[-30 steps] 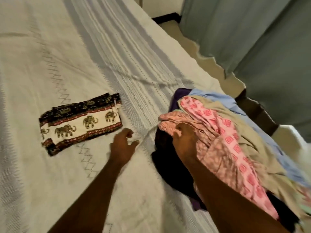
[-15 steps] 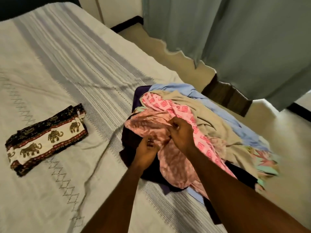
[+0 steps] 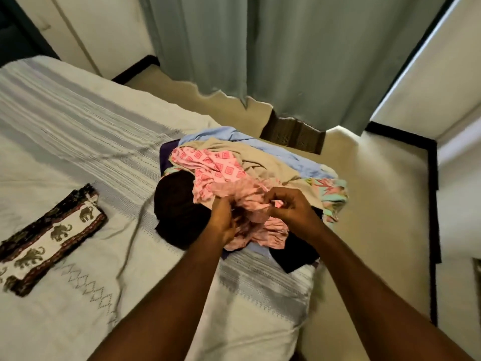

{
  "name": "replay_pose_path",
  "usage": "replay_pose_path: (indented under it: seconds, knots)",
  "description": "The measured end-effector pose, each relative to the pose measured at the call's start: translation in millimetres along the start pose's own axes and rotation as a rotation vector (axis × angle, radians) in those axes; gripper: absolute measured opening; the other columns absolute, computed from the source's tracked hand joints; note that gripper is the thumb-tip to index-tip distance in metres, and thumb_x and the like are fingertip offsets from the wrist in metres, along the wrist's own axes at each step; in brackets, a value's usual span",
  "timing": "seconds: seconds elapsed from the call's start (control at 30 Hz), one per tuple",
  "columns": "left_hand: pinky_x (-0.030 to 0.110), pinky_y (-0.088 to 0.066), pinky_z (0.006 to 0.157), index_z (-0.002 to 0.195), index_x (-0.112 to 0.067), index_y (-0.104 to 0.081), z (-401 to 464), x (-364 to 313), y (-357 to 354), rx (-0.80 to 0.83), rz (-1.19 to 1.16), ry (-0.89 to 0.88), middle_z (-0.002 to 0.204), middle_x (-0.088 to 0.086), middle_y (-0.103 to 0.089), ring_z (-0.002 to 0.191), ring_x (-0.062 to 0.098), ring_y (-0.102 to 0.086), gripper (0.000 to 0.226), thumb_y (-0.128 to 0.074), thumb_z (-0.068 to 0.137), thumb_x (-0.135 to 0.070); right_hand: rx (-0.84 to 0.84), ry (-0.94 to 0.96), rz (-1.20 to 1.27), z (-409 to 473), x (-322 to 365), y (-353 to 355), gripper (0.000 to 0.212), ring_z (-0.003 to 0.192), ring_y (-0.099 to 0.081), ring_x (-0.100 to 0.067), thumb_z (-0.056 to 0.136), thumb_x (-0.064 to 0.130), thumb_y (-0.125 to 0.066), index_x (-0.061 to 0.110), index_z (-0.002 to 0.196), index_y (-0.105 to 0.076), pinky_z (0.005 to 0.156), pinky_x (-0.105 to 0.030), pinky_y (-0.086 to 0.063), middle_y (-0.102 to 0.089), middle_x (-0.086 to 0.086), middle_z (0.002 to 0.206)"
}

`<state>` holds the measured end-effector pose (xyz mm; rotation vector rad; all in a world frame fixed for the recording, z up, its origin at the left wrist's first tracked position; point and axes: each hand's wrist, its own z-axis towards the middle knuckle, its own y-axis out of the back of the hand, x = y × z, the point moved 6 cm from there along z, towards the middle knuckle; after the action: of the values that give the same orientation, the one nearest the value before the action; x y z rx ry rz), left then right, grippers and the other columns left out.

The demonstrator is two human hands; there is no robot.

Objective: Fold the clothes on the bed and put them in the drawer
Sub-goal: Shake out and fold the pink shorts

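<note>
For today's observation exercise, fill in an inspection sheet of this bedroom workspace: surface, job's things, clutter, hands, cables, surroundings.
Surface: bed with a pale striped cover.
Job's things: folded elephant-print garment lying flat; unfolded clothes pile at the bed's corner; pink garment on top.
Clutter: nothing seen.
Hands: left hand and right hand both grip the pink garment.
Cables: nothing seen.
Surroundings: grey-green curtain, dark woven basket on the floor.

Bed (image 3: 78,157) w/ a white cover, grey stripes + a stitched diamond line. Folded elephant-print cloth (image 3: 49,238) lies flat toward the left edge. Messy pile of clothes (image 3: 260,162) sits at the right edge near the corner, black piece (image 3: 179,207) at the bottom touching the cover.
</note>
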<state>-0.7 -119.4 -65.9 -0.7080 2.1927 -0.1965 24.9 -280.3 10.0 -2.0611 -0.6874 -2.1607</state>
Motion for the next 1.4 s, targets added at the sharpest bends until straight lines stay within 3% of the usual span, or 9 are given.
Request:
replay_pose_path:
  seconds: [0.17, 0.33, 0.43, 0.53, 0.77, 0.9, 1.0, 1.17, 1.4]
  knots:
    - [0.027, -0.056, 0.055, 0.103, 0.0, -0.062, -40.4, 30.2, -47.2, 0.131, 0.124, -0.047, 0.082, 0.013, -0.058, 0.068, 0.022, -0.06, 0.029, -0.037, 0.092, 0.011, -0.178, -0.11, 0.095, -78.3, -21.8, 45.6, 0.011, 0.081, -0.066, -0.012, 0.078, 0.003, -0.075, 0.003, 0.089, -0.072, 0.077, -0.027, -0.052, -0.072, -0.006, 0.088]
    - [0.048, -0.059, 0.084, 0.098, 0.007, -0.071, -61.7, 59.9, -71.4, 0.354, 0.398, -0.318, 0.099, 0.026, -0.071, 0.095, 0.041, -0.069, 0.037, -0.057, 0.064, 0.012, -0.394, -0.245, 0.322, -148.4, -61.9, 40.7, 0.008, 0.08, -0.064, -0.015, 0.094, 0.022, -0.068, 0.017, 0.1, -0.067, 0.069, -0.038, -0.053, -0.069, 0.002, 0.086]
    - [0.047, -0.057, 0.076, 0.078, 0.005, -0.072, -71.6, 89.5, -63.3, 0.547, 0.572, -0.414, 0.085, 0.029, -0.069, 0.084, 0.044, -0.067, 0.029, -0.053, 0.06, 0.017, -0.496, -0.142, 0.245, -179.3, -77.5, 14.1, 0.049, 0.102, -0.07, -0.017, 0.09, 0.019, -0.075, 0.031, 0.133, -0.055, 0.078, -0.039, -0.061, -0.07, 0.004, 0.113]
    - [0.063, -0.052, 0.081, 0.094, 0.02, -0.063, -78.4, 116.5, -32.3, 0.662, 0.683, -0.394, 0.096, 0.046, -0.06, 0.087, 0.049, -0.063, 0.036, -0.054, 0.06, 0.014, -0.521, -0.104, 0.206, -205.7, -92.1, -28.3, 0.082, 0.106, -0.065, 0.004, 0.082, -0.003, -0.076, 0.03, 0.148, -0.042, 0.085, -0.025, -0.058, -0.059, 0.02, 0.122]
    - [0.062, -0.052, 0.09, 0.115, -0.004, -0.069, -98.6, 111.3, 41.7, 0.95, 1.059, -0.447, 0.111, 0.028, -0.069, 0.107, 0.049, -0.065, 0.036, -0.077, 0.08, -0.006, -0.754, -0.179, -0.422, -257.3, -88.7, -91.6, 0.037, 0.097, -0.069, -0.015, 0.08, 0.025, -0.067, 0.037, 0.114, -0.073, 0.085, -0.034, -0.057, -0.076, 0.007, 0.104]
    - [0.043, -0.058, 0.072, 0.095, -0.002, -0.071, -145.7, 68.3, 61.8, 0.971, 0.99, -0.71, 0.09, 0.02, -0.073, 0.084, 0.032, -0.072, 0.014, -0.063, 0.098, -0.012, -0.797, -0.221, -0.59, -271.1, -51.0, -120.0, 0.035, 0.088, -0.068, -0.017, 0.078, 0.056, -0.064, 0.036, 0.105, -0.076, 0.08, -0.037, -0.056, -0.075, 0.006, 0.093]
    - [0.033, -0.058, 0.062, 0.085, -0.013, -0.07, -164.4, 15.9, 74.9, 0.896, 0.835, -0.804, 0.074, 0.0, -0.071, 0.07, 0.014, -0.069, 0.017, -0.061, 0.097, -0.005, -0.776, -0.308, -0.818, -279.5, -10.9, -120.9, 0.03, 0.103, -0.04, -0.012, 0.079, 0.057, -0.071, 0.038, 0.101, -0.075, 0.093, -0.04, -0.039, -0.053, 0.004, 0.103]
    - [0.028, -0.051, 0.056, 0.078, -0.018, -0.068, -212.9, -71.3, 68.7, 0.933, 0.738, -0.911, 0.06, -0.009, -0.067, 0.055, 0.006, -0.06, 0.023, -0.064, 0.095, -0.003, -0.556, -0.126, -0.648, -271.7, 48.8, -142.7, 0.03, 0.093, -0.063, -0.023, 0.07, 0.039, -0.066, 0.02, 0.093, -0.071, 0.082, -0.045, -0.055, -0.067, -0.004, 0.1]
    - [0.024, -0.054, 0.052, 0.088, -0.012, -0.069, -275.0, -218.7, 79.0, 0.87, 0.68, -1.135, 0.062, -0.009, -0.069, 0.056, 0.005, -0.064, 0.005, -0.07, 0.092, -0.011, -0.81, 0.178, -0.435, -296.6, 182.7, -101.6, 0.048, 0.063, -0.059, -0.021, 0.074, 0.049, -0.083, 0.006, 0.072, -0.062, 0.06, -0.039, -0.053, -0.059, -0.01, 0.066]
